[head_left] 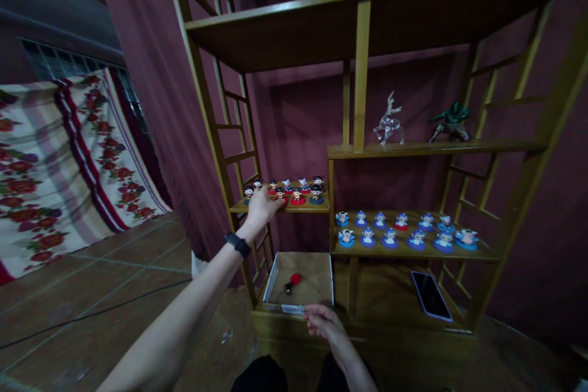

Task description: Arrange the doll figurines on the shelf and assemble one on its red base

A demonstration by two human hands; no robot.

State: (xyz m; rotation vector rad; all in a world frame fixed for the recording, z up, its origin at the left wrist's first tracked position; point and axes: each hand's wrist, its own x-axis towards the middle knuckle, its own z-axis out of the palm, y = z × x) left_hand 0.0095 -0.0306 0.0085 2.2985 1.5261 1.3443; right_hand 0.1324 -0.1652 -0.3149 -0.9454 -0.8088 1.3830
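My left hand (261,205) reaches up to the small left shelf (280,208) and its fingers close around one of the red-based figurines (279,193) there; I cannot see the grip clearly. A black band sits on that wrist. My right hand (321,320) rests low, fingers curled on the front rim of an open cardboard box (275,274). Inside the box lies one figurine with a red base (293,282). Several more red and dark figurines (303,190) stand on the left shelf.
Several blue-based figurines (404,229) fill the wider shelf to the right. A phone (430,295) lies on the bottom board. A clear figure (388,122) and a green figure (451,122) stand on the upper shelf. Floral cloth (59,159) hangs at left.
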